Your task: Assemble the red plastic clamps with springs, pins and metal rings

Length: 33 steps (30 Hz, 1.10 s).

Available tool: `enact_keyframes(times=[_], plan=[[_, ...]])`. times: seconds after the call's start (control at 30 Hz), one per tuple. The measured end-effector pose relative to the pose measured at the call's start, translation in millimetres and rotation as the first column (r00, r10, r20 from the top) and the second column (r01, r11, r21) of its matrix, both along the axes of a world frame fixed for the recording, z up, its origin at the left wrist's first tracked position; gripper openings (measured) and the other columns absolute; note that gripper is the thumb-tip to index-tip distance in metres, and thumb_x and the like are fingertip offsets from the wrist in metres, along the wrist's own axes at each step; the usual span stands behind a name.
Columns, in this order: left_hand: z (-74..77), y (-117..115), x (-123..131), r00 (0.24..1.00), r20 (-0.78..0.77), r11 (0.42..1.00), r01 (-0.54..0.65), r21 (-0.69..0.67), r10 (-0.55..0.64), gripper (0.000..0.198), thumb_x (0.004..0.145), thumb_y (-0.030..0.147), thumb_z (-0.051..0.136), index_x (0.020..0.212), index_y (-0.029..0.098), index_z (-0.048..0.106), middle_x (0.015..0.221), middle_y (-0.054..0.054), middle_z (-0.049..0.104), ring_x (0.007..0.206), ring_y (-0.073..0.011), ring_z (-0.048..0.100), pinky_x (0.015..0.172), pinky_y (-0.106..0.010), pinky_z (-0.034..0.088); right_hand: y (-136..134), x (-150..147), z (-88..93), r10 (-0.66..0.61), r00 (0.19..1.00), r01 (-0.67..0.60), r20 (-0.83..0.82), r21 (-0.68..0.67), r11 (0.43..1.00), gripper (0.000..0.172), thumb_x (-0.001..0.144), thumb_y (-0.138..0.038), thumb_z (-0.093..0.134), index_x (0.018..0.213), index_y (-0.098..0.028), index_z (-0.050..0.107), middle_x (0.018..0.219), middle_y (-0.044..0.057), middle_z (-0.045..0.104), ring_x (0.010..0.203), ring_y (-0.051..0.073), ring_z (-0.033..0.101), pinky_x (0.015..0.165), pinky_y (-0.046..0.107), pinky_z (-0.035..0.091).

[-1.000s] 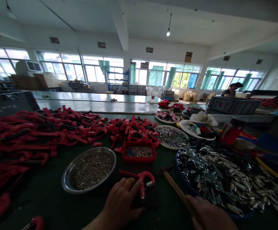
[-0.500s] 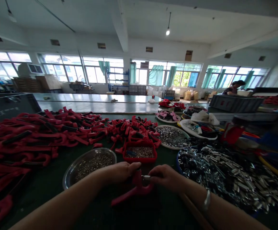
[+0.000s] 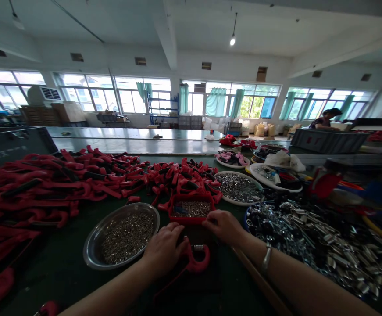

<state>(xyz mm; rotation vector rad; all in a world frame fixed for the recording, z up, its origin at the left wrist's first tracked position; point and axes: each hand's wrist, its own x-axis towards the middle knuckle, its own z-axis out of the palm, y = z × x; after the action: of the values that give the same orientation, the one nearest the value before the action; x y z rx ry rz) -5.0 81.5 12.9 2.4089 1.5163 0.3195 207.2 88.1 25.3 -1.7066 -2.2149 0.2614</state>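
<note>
My left hand (image 3: 164, 251) is closed around a red plastic handle part (image 3: 194, 259) with a small metal spring at its top, pressed on the dark green table. My right hand (image 3: 223, 224) is just beyond it, fingers curled at the front edge of a small red tray (image 3: 191, 208) of small metal pieces. I cannot make out what those fingers pinch. A round steel bowl (image 3: 122, 235) of tiny metal parts sits left of my left hand.
Large heaps of red handles (image 3: 62, 184) cover the left and middle of the table. A blue tub of shiny metal clips (image 3: 312, 239) lies at right, a wooden hammer handle (image 3: 259, 283) beside my right forearm. White plates of parts (image 3: 238, 188) stand behind. A person (image 3: 325, 118) works far right.
My right hand left the spring on the red handle and reached forward to the small red tray. My left hand pulled the handle slightly nearer and lower.
</note>
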Motion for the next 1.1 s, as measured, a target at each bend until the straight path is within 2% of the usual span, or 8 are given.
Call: enact_keyframes(times=[0.13, 0.37, 0.5, 0.67, 0.8, 0.9, 0.97, 1.1], plan=[[-7.6, -2, -3, 0.999, 0.039, 0.997, -0.012, -0.072, 0.015, 0.049, 0.084, 0.044, 0.036, 0.124, 0.019, 0.05, 0.128, -0.007, 0.052, 0.114, -0.023, 0.049, 0.094, -0.035, 0.038, 40, -9, 7.9, -0.049, 0.995, 0.047, 0.089, 0.024, 0.999, 0.023, 0.089, -0.026, 0.044, 0.098, -0.017, 0.063, 0.096, 0.009, 0.065, 0.094, 0.023, 0.058, 0.079, 0.034, 0.042], [-13.0, -1, 2, 0.984, 0.154, 0.991, -0.077, -0.114, 0.094, 0.044, 0.079, 0.047, 0.045, 0.114, 0.023, 0.056, 0.117, -0.005, 0.058, 0.101, -0.0205, 0.057, 0.088, -0.028, 0.04, 88, -66, -6.3, 0.116, 0.982, -0.1, 0.151, -0.11, 0.989, 0.026, 0.087, -0.032, 0.054, 0.107, -0.016, 0.055, 0.109, 0.006, 0.057, 0.093, 0.019, 0.057, 0.08, 0.04, 0.048], [-15.1, 1, 1, 0.976, 0.195, 0.989, -0.071, -0.127, 0.095, 0.043, 0.079, 0.048, 0.045, 0.113, 0.024, 0.057, 0.115, -0.003, 0.058, 0.099, -0.0198, 0.058, 0.085, -0.027, 0.041, 99, -71, -9.6, 0.108, 0.993, -0.104, 0.041, -0.092, 0.99, 0.027, 0.087, -0.031, 0.054, 0.109, -0.016, 0.054, 0.111, 0.007, 0.056, 0.094, 0.02, 0.057, 0.079, 0.04, 0.048], [-19.7, 4, -1, 0.967, 0.238, 0.988, -0.058, -0.144, 0.091, 0.044, 0.077, 0.048, 0.048, 0.112, 0.023, 0.057, 0.115, -0.003, 0.058, 0.099, -0.0194, 0.057, 0.085, -0.026, 0.042, 99, -41, -4.8, -0.011, 0.972, 0.015, -0.235, 0.017, 1.0, 0.025, 0.088, -0.031, 0.052, 0.107, -0.015, 0.055, 0.104, 0.005, 0.058, 0.087, 0.017, 0.059, 0.074, 0.037, 0.05], [-24.2, 5, -1, 0.964, 0.25, 0.989, -0.058, -0.133, 0.09, 0.045, 0.076, 0.05, 0.048, 0.111, 0.023, 0.057, 0.114, -0.004, 0.058, 0.099, -0.0199, 0.057, 0.085, -0.027, 0.041, 81, -17, -3.6, -0.071, 0.879, 0.083, -0.471, 0.005, 0.997, 0.02, 0.091, -0.03, 0.04, 0.094, -0.014, 0.052, 0.07, -0.001, 0.06, 0.053, 0.011, 0.056, 0.047, 0.024, 0.048], [-25.8, 6, -2, 0.961, 0.264, 0.991, -0.054, -0.12, 0.084, 0.044, 0.076, 0.05, 0.048, 0.111, 0.024, 0.057, 0.114, -0.003, 0.058, 0.1, -0.0196, 0.057, 0.085, -0.027, 0.041, 46, -13, -3.6, -0.067, 0.792, 0.1, -0.607, 0.021, 0.995, 0.017, 0.089, -0.034, 0.037, 0.09, -0.018, 0.044, 0.068, 0.0, 0.06, 0.047, 0.012, 0.055, 0.037, 0.023, 0.045], [-25.2, 6, -2, 0.96, 0.269, 0.991, -0.048, -0.123, 0.08, 0.044, 0.076, 0.05, 0.048, 0.11, 0.024, 0.057, 0.114, -0.003, 0.058, 0.098, -0.0194, 0.058, 0.082, -0.027, 0.042, 16, -17, -3.4, -0.038, 0.739, 0.103, -0.672, 0.057, 0.993, 0.019, 0.086, -0.038, 0.042, 0.092, -0.021, 0.039, 0.082, 0.005, 0.063, 0.061, 0.016, 0.061, 0.043, 0.026, 0.05], [-21.8, 5, -1, 0.966, 0.242, 0.986, -0.055, -0.156, 0.092, 0.046, 0.077, 0.051, 0.046, 0.112, 0.023, 0.056, 0.114, -0.004, 0.058, 0.094, -0.0199, 0.059, 0.075, -0.027, 0.044, -40, -25, -5.6, 0.074, 0.607, 0.108, -0.791, 0.174, 0.979, 0.022, 0.087, -0.035, 0.045, 0.104, -0.024, 0.035, 0.095, 0.006, 0.063, 0.081, 0.018, 0.064, 0.069, 0.032, 0.054]])
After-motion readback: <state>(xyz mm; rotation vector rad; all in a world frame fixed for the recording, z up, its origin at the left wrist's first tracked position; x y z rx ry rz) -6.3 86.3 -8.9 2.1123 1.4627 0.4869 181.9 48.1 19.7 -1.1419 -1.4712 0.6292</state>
